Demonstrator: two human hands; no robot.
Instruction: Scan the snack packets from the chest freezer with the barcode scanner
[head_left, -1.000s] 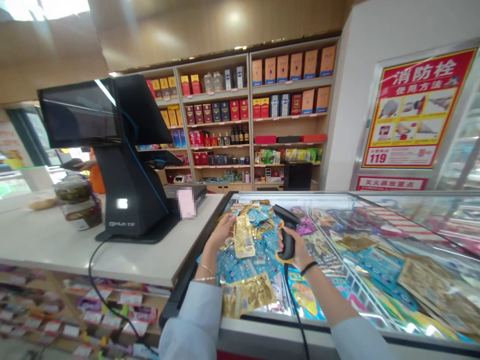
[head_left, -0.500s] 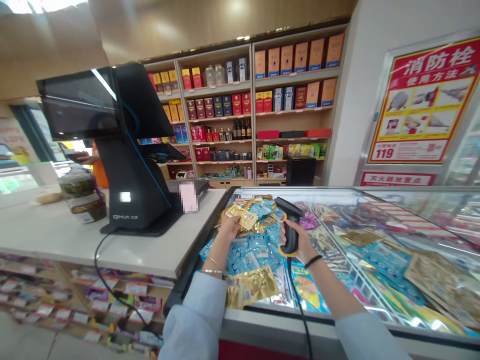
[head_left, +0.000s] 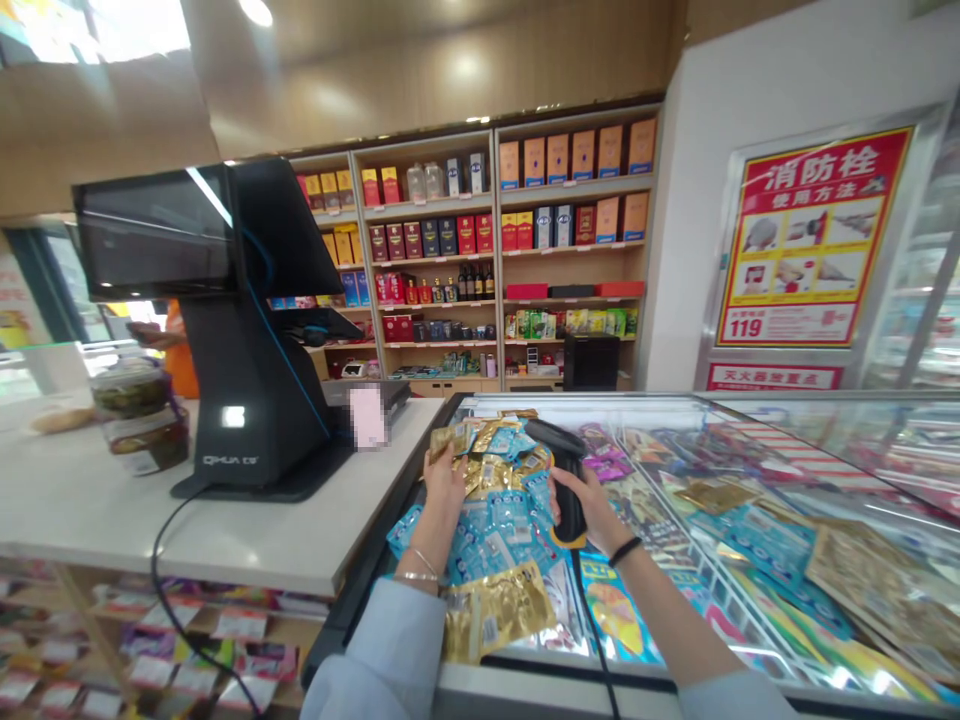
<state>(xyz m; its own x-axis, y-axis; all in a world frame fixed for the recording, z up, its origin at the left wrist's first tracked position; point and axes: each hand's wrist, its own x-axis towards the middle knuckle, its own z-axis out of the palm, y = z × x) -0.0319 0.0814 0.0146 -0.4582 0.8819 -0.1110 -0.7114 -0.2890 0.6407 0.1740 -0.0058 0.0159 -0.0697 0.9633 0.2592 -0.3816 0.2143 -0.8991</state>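
Scanner (head_left: pixel 568 462) hides some heaped packets (head_left: pixel 514 512); black terminal (head_left: pixel 251 400) stands on counter (head_left: pixel 300 540)

On the pale counter (head_left: pixel 322 545) to my left I see a black till terminal (head_left: pixel 255 420) near two stacked jars (head_left: pixel 129 392). Facing me, wall shelves (head_left: pixel 577 268) hold rows of boxes (head_left: pixel 557 160); to my right hangs a red-and-yellow fire-hydrant poster (head_left: pixel 796 325).

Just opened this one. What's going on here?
A person grips a black handheld scanner in the right hand and holds a gold packet in the fingers of the left hand. More gold and blue packets lie heaped between and below the hands. A checkout terminal stands on the white counter to the left.
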